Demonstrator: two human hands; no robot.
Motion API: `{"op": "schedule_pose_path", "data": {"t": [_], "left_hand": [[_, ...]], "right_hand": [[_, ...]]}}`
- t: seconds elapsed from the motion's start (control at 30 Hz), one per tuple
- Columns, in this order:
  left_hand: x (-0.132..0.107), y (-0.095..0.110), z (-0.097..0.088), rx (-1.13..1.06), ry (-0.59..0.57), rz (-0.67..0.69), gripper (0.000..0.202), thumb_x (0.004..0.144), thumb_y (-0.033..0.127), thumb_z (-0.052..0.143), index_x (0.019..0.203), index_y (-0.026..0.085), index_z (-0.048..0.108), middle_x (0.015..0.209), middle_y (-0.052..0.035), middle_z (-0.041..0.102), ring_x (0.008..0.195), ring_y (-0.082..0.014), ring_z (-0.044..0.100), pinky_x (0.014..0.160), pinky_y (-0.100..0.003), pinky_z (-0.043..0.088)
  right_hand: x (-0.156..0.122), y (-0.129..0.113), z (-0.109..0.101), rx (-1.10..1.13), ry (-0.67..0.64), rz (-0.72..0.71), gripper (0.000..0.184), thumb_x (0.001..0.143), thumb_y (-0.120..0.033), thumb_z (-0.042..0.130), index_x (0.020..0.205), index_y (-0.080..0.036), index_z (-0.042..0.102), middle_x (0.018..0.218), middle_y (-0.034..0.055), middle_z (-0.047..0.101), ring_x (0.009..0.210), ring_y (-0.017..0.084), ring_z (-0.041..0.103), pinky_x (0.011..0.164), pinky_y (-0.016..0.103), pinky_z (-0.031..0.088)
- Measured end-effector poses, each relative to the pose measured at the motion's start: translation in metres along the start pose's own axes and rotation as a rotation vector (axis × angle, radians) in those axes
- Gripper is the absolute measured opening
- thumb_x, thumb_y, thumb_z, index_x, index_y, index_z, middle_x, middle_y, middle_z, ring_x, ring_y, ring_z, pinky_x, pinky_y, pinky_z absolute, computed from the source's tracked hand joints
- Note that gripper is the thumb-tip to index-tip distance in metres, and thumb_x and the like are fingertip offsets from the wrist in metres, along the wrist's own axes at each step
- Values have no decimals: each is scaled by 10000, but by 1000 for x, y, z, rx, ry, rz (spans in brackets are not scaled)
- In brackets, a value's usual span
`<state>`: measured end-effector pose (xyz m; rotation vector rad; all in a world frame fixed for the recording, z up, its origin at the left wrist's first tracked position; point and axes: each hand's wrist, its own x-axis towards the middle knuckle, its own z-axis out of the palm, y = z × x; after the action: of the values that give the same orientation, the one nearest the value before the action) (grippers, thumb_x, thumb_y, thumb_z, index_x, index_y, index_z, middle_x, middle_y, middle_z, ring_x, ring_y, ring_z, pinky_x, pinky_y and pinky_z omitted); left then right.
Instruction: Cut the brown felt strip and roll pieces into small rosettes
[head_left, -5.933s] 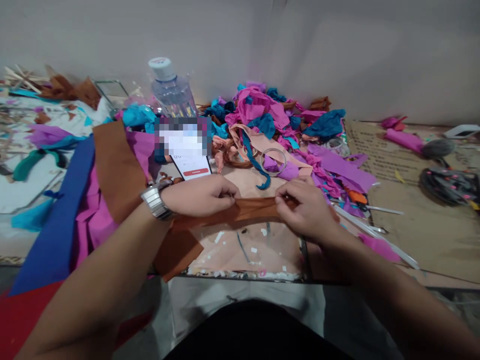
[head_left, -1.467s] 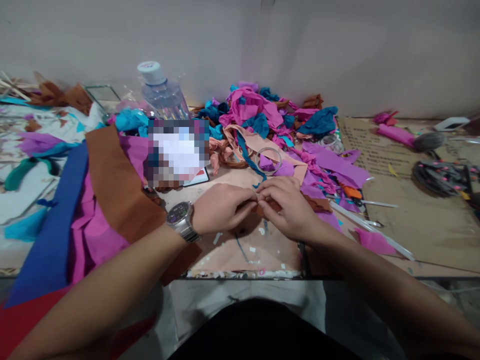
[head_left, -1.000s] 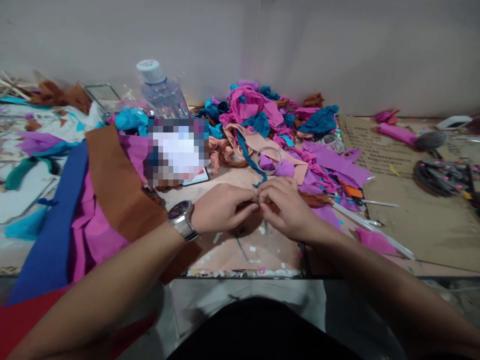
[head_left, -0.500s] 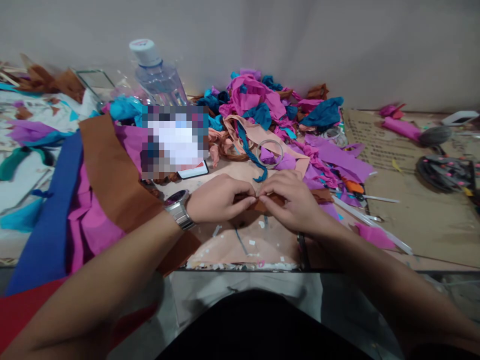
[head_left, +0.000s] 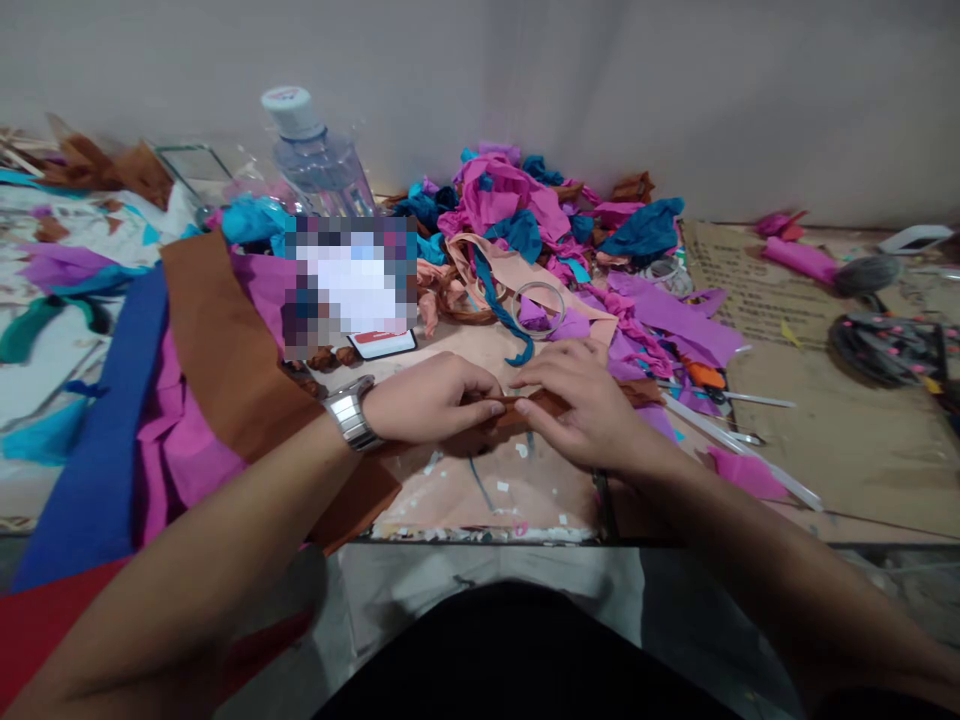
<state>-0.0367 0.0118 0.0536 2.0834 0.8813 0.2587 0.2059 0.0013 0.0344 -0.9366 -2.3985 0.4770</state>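
Note:
A narrow brown crepe paper strip (head_left: 550, 402) stretches between my hands, just above the worktable (head_left: 480, 490). My left hand (head_left: 442, 398), with a metal watch (head_left: 351, 412) on its wrist, pinches the strip's left part between thumb and forefinger. My right hand (head_left: 581, 405) grips it at the thumb and forefinger, and the strip's right end shows beyond the knuckles. Beyond the hands lie a twisted teal paper strip (head_left: 501, 308) and a clear tape roll (head_left: 559, 310). To the left is a wide brown crepe sheet (head_left: 217, 340).
A water bottle (head_left: 319, 160) stands behind a phone (head_left: 384, 342), partly blurred out. Crumpled coloured paper (head_left: 510, 200) is heaped at the back. White sticks (head_left: 742, 450) and orange-handled scissors (head_left: 701, 374) lie right, near cardboard (head_left: 787, 420). Blue paper (head_left: 97, 430) hangs over the left edge.
My fingertips have moved slightly apart, showing more of the brown strip between them. My right thumb and forefinger have loosened a little; the left hand has shifted slightly left.

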Motion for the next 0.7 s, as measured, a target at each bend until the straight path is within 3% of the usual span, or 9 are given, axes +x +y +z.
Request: {"op": "schedule_pose_path", "data": {"t": [0.13,0.33,0.53,0.7], "left_hand": [[-1,-1,1,-116,-45,-31,267,981,326,566,896,151,749,818,-29,768,670,-117,651,657,-196,472],[-1,-5,8,-517,-184,-173,269,1005,353,546,1007,139,710,971,-124,807,839,-200,783,721,-258,600],[0,-8,7,-602,-184,-162,265,982,376,615,948,131,712,961,-135,812,821,-193,792,771,-288,629],[0,-8,5,-712,-176,-223,237,924,349,700,893,115,690,913,-134,806,751,-179,778,789,-316,634]], "right_hand": [[-2,0,5,-10,-3,-23,137,1006,-316,616,950,-256,726,963,20,776,1077,257,592,983,492,324],[-3,2,9,14,16,-54,127,999,-313,635,982,-254,747,968,20,780,1055,247,594,981,487,359],[-3,6,10,-11,68,-103,138,993,-280,639,1039,-269,768,922,13,785,1008,246,604,930,464,413],[-5,9,10,-99,91,-222,168,979,-248,662,1124,-277,742,1022,0,804,1046,245,628,946,483,413]]}}
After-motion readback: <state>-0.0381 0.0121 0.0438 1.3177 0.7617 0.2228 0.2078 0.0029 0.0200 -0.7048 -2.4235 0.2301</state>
